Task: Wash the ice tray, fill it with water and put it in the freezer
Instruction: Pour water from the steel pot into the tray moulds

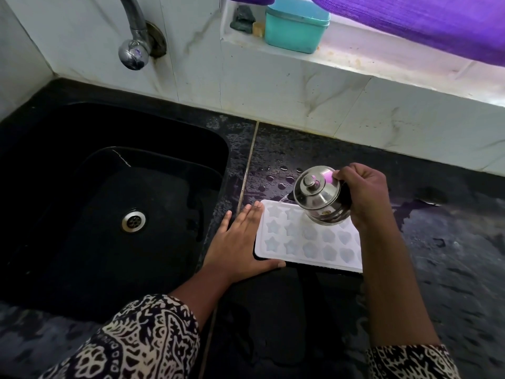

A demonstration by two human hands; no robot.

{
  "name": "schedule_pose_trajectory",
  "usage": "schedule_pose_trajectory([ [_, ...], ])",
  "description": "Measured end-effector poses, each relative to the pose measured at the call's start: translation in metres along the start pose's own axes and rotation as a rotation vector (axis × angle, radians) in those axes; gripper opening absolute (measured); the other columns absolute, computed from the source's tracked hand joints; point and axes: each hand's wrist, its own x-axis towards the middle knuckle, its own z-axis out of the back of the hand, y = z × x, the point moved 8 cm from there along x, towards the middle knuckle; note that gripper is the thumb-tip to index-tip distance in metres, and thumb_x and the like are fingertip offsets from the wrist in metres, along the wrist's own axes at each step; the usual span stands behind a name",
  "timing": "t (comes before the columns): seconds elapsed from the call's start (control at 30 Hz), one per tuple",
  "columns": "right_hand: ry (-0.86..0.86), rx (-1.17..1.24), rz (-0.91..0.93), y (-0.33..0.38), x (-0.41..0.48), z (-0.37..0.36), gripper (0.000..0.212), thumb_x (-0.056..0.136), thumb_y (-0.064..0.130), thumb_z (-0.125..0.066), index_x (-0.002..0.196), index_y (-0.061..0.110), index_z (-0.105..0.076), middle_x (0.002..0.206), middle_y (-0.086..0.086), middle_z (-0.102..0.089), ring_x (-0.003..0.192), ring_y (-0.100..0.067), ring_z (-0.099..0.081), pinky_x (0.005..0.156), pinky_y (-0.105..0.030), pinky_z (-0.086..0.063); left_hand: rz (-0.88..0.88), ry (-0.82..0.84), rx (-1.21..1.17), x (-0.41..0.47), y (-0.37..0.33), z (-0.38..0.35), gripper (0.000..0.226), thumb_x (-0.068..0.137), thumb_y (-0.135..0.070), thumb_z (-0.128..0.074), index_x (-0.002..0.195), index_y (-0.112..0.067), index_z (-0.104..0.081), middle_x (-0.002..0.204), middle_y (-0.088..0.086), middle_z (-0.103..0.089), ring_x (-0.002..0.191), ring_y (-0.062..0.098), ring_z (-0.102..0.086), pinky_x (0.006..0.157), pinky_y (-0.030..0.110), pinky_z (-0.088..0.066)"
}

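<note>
ice tray (300,242) on counter (437,255), right of sink (82,201); left hand (240,242) at tray left edge; pot (319,195) in right hand (366,195) above tray far side.

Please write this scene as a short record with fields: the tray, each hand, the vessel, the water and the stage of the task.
ice tray: white, shaped moulds, flat on wet black counter right of sink
left hand: fingers straight, against tray's left edge
right hand: grips tilted steel pot above tray
water: thin stream at spout, by tray's far edge
stage: filling

One ice tray (300,261), one steel pot (320,196) (lidded), one sink (82,228), one tap (134,49), one teal box (296,30)
</note>
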Motion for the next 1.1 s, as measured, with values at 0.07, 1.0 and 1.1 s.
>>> schedule_pose_trajectory([
  [0.07,-0.002,0.012,-0.004,0.000,0.000,0.001,0.026,0.081,0.000,-0.058,0.059,0.006,-0.045,0.053,-0.004,-0.040,0.044,-0.006,-0.040,0.045,-0.016,-0.041,0.000,-0.004,0.004,0.000,0.000,0.000,0.124,0.064,-0.094,-0.030,0.154,-0.019,0.011,0.163,-0.009,0.007,0.149,0.006,0.006,0.120,0.038,0.010],
  [1.0,-0.134,0.494,-0.196,-0.024,-0.003,0.026,0.023,0.082,-0.002,-0.049,0.062,0.009,-0.051,0.061,-0.002,-0.045,0.060,-0.012,-0.046,0.059,-0.023,-0.041,0.004,-0.012,-0.014,-0.001,-0.001,0.002,0.124,0.067,-0.091,-0.041,0.155,-0.020,0.010,0.164,-0.009,0.004,0.149,0.005,0.005,0.120,0.037,0.010],
  [1.1,-0.139,0.428,-0.173,-0.024,-0.003,0.033,0.020,0.082,-0.001,-0.050,0.065,0.009,-0.053,0.062,-0.001,-0.048,0.062,-0.012,-0.048,0.060,-0.023,-0.043,0.003,-0.014,-0.016,-0.001,-0.001,0.003,0.124,0.067,-0.091,-0.042,0.155,-0.020,0.009,0.164,-0.009,0.003,0.149,0.006,0.004,0.120,0.037,0.010],
])
